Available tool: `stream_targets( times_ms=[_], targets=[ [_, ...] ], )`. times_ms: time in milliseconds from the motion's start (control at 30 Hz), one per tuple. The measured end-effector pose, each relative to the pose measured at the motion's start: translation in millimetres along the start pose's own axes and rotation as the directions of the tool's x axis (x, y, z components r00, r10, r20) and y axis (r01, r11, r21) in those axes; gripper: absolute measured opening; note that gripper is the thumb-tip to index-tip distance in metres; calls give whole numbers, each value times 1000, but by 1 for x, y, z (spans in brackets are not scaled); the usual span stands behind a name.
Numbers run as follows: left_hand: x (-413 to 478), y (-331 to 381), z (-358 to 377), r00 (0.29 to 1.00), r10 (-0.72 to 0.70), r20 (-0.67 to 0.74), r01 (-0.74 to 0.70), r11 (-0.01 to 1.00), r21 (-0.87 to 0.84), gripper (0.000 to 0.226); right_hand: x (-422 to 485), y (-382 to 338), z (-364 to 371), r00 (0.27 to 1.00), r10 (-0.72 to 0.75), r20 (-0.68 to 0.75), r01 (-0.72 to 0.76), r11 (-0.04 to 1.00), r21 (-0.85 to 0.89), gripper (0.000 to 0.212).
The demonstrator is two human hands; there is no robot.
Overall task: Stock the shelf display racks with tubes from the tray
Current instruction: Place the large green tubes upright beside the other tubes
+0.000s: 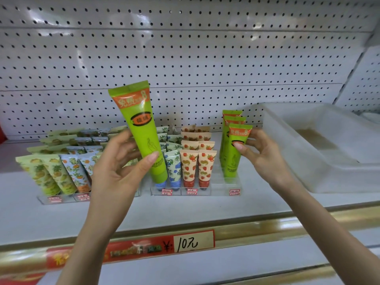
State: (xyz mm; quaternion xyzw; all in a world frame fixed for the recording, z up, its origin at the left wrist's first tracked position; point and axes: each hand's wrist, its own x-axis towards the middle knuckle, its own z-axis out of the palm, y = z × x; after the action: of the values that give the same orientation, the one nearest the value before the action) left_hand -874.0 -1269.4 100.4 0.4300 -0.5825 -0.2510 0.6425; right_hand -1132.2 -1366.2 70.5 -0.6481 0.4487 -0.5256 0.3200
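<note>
My left hand (121, 161) holds a tall green tube (141, 128) with an orange band, lifted above the shelf in front of the racks, cap end down. My right hand (259, 151) pinches the front green tube (235, 149) standing in the rightmost column of the clear display rack (218, 189); two more green tubes (232, 118) stand behind it. Blue-flower tubes (173, 167) and strawberry tubes (197, 165) fill the rack's other columns. The white plastic tray (320, 145) sits at the right on the shelf; I see no tubes in it.
A second clear rack (61, 199) at the left holds pineapple and orange print tubes. White pegboard (185, 58) backs the shelf. A gold shelf edge carries a red price strip (164, 245) reading 10.
</note>
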Motion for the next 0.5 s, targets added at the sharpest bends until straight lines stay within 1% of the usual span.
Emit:
stream_targets(
  times_ms=[100,167,200,300,333,400,433,500],
  targets=[
    [-2,1,3,1000,-4,26,4,1000,-17,44,-1,-3,-4,1000,1,-29,-1,1000,-24,24],
    [-4,4,5,999,-9,35,10,1000,-28,43,-2,-6,-8,995,-13,-98,10,1000,-23,27],
    [-4,5,7,999,-12,43,14,999,-31,42,-2,-7,-10,988,-33,-148,30,999,-19,24],
    [-5,7,12,996,-25,87,28,999,-32,43,-6,-18,-14,949,-135,-284,140,990,0,3],
    [-6,7,15,993,-31,110,35,999,-31,45,-9,-24,-13,939,-165,-303,178,984,13,5],
    [-9,6,21,986,-49,161,52,999,-13,46,-16,-39,-7,935,-218,-280,243,968,58,6],
    [-10,6,25,980,-60,190,63,998,-5,45,-20,-46,-3,939,-237,-247,265,961,83,10],
    [-14,5,33,968,-85,236,87,996,2,42,-30,-58,7,956,-260,-136,279,949,147,29]
  ],
)
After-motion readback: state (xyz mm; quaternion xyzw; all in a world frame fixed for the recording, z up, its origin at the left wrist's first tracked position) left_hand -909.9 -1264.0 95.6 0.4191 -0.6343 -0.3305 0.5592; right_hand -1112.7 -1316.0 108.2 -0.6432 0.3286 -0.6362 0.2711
